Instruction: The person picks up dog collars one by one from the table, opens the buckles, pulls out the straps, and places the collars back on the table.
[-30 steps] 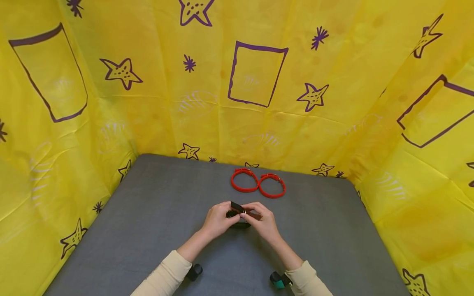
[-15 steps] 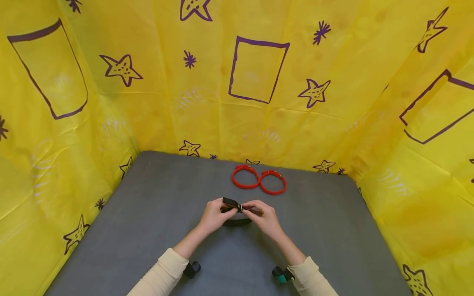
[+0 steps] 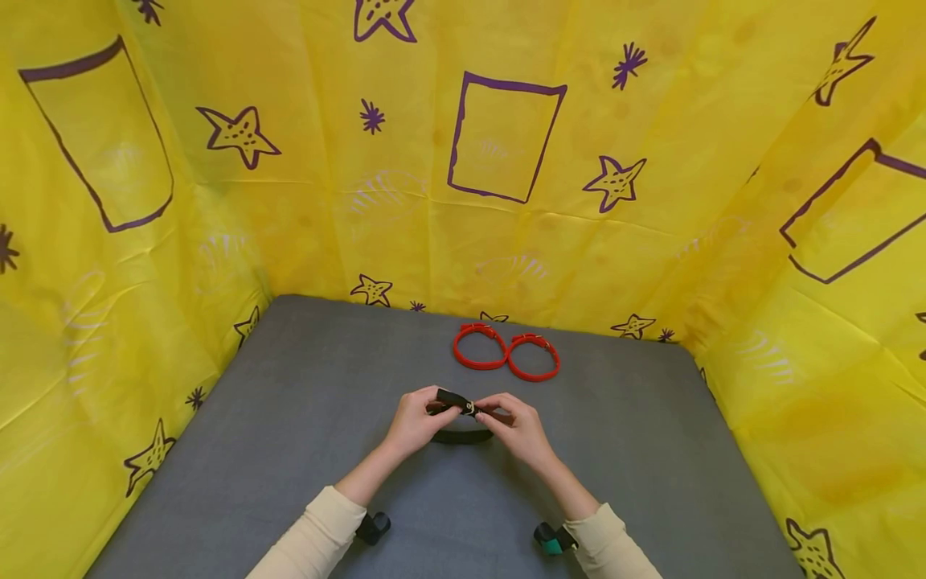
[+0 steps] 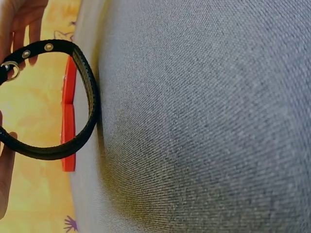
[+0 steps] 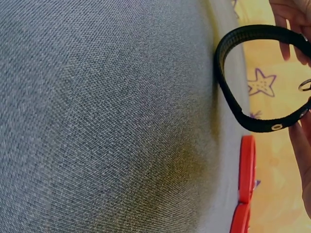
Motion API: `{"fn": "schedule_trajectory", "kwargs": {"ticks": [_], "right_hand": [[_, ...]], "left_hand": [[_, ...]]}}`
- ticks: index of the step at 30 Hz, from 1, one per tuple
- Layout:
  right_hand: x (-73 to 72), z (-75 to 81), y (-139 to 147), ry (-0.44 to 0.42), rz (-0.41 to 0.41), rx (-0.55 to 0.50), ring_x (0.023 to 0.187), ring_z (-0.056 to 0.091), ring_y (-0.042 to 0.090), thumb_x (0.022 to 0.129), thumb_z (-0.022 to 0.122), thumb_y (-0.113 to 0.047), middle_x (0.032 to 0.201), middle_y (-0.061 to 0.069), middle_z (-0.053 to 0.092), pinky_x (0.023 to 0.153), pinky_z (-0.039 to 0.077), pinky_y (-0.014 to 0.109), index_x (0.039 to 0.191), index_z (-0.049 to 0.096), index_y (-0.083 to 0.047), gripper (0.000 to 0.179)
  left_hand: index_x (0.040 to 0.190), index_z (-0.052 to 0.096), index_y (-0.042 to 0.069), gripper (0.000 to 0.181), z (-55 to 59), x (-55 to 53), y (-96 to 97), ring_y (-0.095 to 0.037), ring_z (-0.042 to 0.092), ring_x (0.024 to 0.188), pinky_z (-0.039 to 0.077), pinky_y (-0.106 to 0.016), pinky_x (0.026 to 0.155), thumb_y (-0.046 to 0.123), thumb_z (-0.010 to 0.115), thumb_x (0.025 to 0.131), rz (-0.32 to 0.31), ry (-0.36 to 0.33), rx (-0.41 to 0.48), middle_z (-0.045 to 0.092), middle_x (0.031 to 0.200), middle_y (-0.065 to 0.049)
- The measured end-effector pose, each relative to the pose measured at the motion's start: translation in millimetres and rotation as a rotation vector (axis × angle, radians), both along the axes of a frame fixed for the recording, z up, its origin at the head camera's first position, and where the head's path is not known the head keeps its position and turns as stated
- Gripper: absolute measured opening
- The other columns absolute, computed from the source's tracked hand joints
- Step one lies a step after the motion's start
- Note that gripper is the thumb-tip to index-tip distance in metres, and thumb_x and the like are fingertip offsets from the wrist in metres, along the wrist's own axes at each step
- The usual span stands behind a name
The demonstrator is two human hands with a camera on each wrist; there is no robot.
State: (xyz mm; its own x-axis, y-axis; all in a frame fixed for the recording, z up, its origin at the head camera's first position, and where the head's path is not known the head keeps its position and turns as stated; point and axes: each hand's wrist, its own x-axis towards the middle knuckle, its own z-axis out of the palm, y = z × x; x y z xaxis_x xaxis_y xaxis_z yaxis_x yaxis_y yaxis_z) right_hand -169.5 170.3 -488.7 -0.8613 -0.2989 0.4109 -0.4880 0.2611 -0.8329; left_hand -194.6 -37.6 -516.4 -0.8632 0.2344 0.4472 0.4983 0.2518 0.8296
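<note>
Both hands hold a black buckled collar (image 3: 463, 437), closed into a loop, with its lower side close over the grey table. My left hand (image 3: 415, 422) pinches it at the left, where a flat strap end (image 3: 450, 397) sticks up beside the thumb and fingers. On the other side my right hand (image 3: 519, 429) pinches the strap beside the metal buckle (image 3: 469, 407). Metal eyelets (image 4: 48, 47) and a ring (image 4: 10, 71) show on the black strap in the left wrist view. Fingers partly hide the buckle end.
Two red collars (image 3: 479, 367), also looped, lie touching side by side at the back of the table (image 3: 325, 362). Yellow printed cloth (image 3: 311, 241) walls in the back and both sides. A black wrist strap (image 3: 374, 528) shows under the left sleeve.
My left hand has shifted slightly left, and the black strap end now points more to the left. The buckle shows more plainly between the hands. The red collars lie as before.
</note>
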Motion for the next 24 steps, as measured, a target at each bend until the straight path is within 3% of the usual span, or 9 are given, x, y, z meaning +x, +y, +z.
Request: {"fn": "schedule_trajectory", "kwargs": {"ticks": [10,17,24], "right_hand": [[0.3,-2.5,4,-0.018,0.006,0.003,0.092,0.064,0.034,0.086,0.071,0.004,0.098,0.016,0.068,0.080,0.056,0.045,0.102,0.070,0.004,0.016],[0.1,-4.5,5,-0.002,0.006,0.015,0.092,0.064,0.034,0.086,0.070,0.005,0.097,0.015,0.068,0.080,0.056,0.043,0.102,0.070,0.003,0.016],[-0.1,-5.6,4,0.071,0.015,0.051,0.091,0.066,0.032,0.085,0.070,0.007,0.096,0.016,0.067,0.077,0.056,0.044,0.101,0.070,0.003,0.017]], "left_hand": [[0.087,0.076,0.011,0.007,-4.5,-0.2,0.0,-0.013,0.069,0.078,0.057,-0.033,0.072,0.006,0.078,0.082,0.007,-0.046,0.026,0.071,0.084,0.002],[0.089,0.073,-0.003,0.008,35.1,20.7,-0.6,-0.025,0.070,0.077,0.055,-0.029,0.070,-0.003,0.074,0.081,0.017,-0.088,0.011,0.072,0.085,-0.013],[0.090,0.073,-0.003,0.010,33.2,20.9,-2.7,-0.020,0.070,0.073,0.054,-0.027,0.067,-0.003,0.074,0.081,0.029,-0.151,0.045,0.072,0.084,-0.012]]}}
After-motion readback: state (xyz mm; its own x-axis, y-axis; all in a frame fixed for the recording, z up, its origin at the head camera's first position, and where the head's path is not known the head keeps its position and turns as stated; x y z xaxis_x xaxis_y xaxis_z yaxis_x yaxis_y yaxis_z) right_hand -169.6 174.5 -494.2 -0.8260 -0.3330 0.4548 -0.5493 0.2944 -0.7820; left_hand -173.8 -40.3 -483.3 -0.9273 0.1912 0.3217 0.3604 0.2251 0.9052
